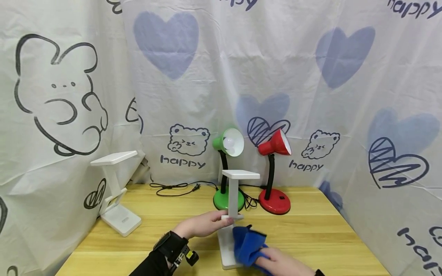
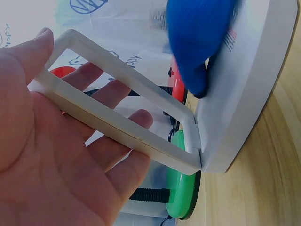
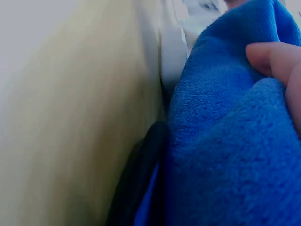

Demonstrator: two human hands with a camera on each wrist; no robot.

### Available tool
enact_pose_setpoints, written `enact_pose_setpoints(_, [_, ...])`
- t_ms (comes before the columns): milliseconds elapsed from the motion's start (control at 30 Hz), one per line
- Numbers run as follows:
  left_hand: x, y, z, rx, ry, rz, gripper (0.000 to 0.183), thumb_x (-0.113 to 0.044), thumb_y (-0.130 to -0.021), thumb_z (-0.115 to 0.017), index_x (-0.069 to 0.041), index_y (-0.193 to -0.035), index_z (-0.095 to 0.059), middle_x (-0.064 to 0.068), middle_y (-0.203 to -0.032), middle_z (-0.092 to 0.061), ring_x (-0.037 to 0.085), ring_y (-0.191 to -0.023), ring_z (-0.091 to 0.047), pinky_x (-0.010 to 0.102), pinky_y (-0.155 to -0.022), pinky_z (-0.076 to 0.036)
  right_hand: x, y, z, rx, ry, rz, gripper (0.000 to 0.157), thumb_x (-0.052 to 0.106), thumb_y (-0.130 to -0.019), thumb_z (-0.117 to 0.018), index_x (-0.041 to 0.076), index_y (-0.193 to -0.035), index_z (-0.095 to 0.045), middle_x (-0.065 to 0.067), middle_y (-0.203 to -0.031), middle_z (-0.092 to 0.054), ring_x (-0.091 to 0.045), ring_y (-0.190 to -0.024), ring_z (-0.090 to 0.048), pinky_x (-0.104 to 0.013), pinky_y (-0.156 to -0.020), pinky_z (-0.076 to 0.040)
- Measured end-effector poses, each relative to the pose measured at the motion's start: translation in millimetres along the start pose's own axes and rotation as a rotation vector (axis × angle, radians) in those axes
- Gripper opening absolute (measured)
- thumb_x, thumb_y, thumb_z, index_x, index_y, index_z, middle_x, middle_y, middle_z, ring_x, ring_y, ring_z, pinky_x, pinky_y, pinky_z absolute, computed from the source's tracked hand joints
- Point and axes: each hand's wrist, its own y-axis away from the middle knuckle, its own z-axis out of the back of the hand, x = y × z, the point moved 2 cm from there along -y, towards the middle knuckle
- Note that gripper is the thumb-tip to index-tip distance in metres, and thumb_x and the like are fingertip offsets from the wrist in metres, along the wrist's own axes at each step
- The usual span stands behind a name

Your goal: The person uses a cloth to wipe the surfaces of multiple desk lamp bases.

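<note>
In the middle of the table stands a white desk lamp (image 1: 233, 197), its flat head on top and its base (image 1: 225, 249) toward me. My left hand (image 1: 203, 224) holds the lamp by the hinged lower frame (image 2: 129, 75), the thumb on one side and the fingers reaching round the other. A blue cloth (image 1: 246, 245) with a dark edge is bunched in my right hand (image 1: 284, 263). It lies against the lamp's base, hiding the base's right part. Fingers (image 3: 277, 59) press into the cloth's plush folds in the right wrist view.
Behind the held lamp stand a green lamp (image 1: 217, 197) and a red lamp (image 1: 275, 203), both with black necks. A black cord with a plug (image 1: 172, 186) lies at the back. Another white lamp (image 1: 122, 220) stands at the left edge. Printed curtains (image 1: 221, 96) enclose the wooden table (image 1: 310, 230).
</note>
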Motion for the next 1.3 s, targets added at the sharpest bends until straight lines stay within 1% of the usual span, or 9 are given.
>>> enact_pose_setpoints(133, [-1.2,-0.7,-0.6,-0.004,-0.004,0.017,0.043,-0.057,-0.101,-0.037,-0.043,-0.141,-0.044,-0.007,-0.145,-0.05,0.019,-0.133,-0.048,0.047,-0.105,-0.044,-14.0,12.5,27.2,-0.357,-0.102,-0.264,0.065,0.056,-0.1,-0.041,0.0,-0.129,-0.056,-0.019,-0.122,-0.06,-0.033,-0.115,-0.057,-0.047,-0.093,-0.047])
enact_pose_setpoints(233, [-0.5,-1.2,-1.0,-0.009,-0.01,0.026,0.045,-0.058,-0.101,-0.037,-0.042,-0.143,-0.042,-0.005,-0.147,-0.049,0.021,-0.135,-0.047,0.047,-0.106,-0.043,-17.4,17.8,43.9,-0.583,-0.288,-0.394,0.1,0.071,-0.093,-0.04,-0.01,-0.15,-0.024,-0.031,-0.153,-0.029,-0.047,-0.139,-0.032,-0.064,-0.11,-0.028])
enact_pose_setpoints(333, [0.4,-1.0,-0.8,-0.014,-0.016,0.027,0.046,-0.058,-0.101,-0.036,-0.042,-0.144,-0.042,-0.004,-0.149,-0.048,0.021,-0.136,-0.047,0.047,-0.107,-0.042,-12.7,14.1,49.0,-0.682,-0.362,-0.441,0.114,0.079,-0.088,-0.038,-0.011,-0.152,-0.01,-0.032,-0.157,-0.016,-0.05,-0.144,-0.019,-0.065,-0.113,-0.021])
enact_pose_setpoints(400, [1.0,-0.4,-0.3,-0.017,-0.019,0.024,0.046,-0.058,-0.101,-0.036,-0.042,-0.144,-0.042,-0.004,-0.148,-0.048,0.021,-0.135,-0.047,0.047,-0.107,-0.042,-7.5,5.5,43.0,-0.712,-0.353,-0.406,0.107,0.074,-0.089,-0.043,-0.01,-0.151,-0.019,-0.031,-0.154,-0.026,-0.048,-0.141,-0.029,-0.062,-0.111,-0.029])
enact_pose_setpoints(500, [1.3,0.3,0.3,-0.016,-0.022,0.015,0.046,-0.058,-0.101,-0.035,-0.041,-0.144,-0.042,-0.005,-0.147,-0.049,0.021,-0.135,-0.047,0.047,-0.107,-0.042,0.8,-15.2,24.6,-0.664,-0.342,-0.321,0.077,0.058,-0.095,-0.053,-0.005,-0.138,-0.044,-0.024,-0.13,-0.055,-0.037,-0.116,-0.056,-0.049,-0.094,-0.048])
enact_pose_setpoints(633, [0.6,0.5,0.5,-0.012,-0.018,0.002,0.047,-0.057,-0.102,-0.035,-0.04,-0.145,-0.042,-0.007,-0.145,-0.05,0.019,-0.133,-0.048,0.046,-0.106,-0.043,10.6,-46.1,3.2,-0.498,-0.338,-0.208,0.042,0.031,-0.098,-0.057,0.001,-0.127,-0.054,-0.013,-0.115,-0.06,-0.025,-0.104,-0.057,-0.039,-0.084,-0.048])
enact_pose_setpoints(800, [-0.6,0.3,-0.1,-0.003,0.0,0.004,0.045,-0.056,-0.102,-0.037,-0.043,-0.144,-0.041,-0.008,-0.146,-0.05,0.017,-0.133,-0.048,0.045,-0.105,-0.044,16.4,-71.2,-4.0,-0.435,-0.269,-0.196,0.048,0.016,-0.096,-0.054,0.004,-0.142,-0.047,-0.016,-0.141,-0.052,-0.031,-0.129,-0.048,-0.054,-0.102,-0.041])
enact_pose_setpoints(1133, [-2.1,-1.0,-0.3,-0.016,-0.026,0.029,0.046,-0.058,-0.1,-0.038,-0.045,-0.144,-0.04,-0.008,-0.145,-0.05,0.019,-0.131,-0.051,0.045,-0.102,-0.046,16.2,-84.3,0.7,-0.423,-0.225,-0.2,0.051,0.01,-0.091,-0.058,0.002,-0.141,-0.049,-0.017,-0.143,-0.051,-0.034,-0.131,-0.047,-0.061,-0.106,-0.036])
enact_pose_setpoints(1300, [-2.6,-1.9,-1.6,-0.02,-0.056,0.019,0.049,-0.058,-0.101,-0.037,-0.04,-0.146,-0.041,-0.009,-0.143,-0.052,0.017,-0.13,-0.051,0.043,-0.102,-0.046,16.4,-63.1,-3.1,-0.381,-0.202,-0.199,0.042,0.008,-0.09,-0.056,0.001,-0.131,-0.055,-0.013,-0.128,-0.059,-0.027,-0.116,-0.053,-0.044,-0.093,-0.045])
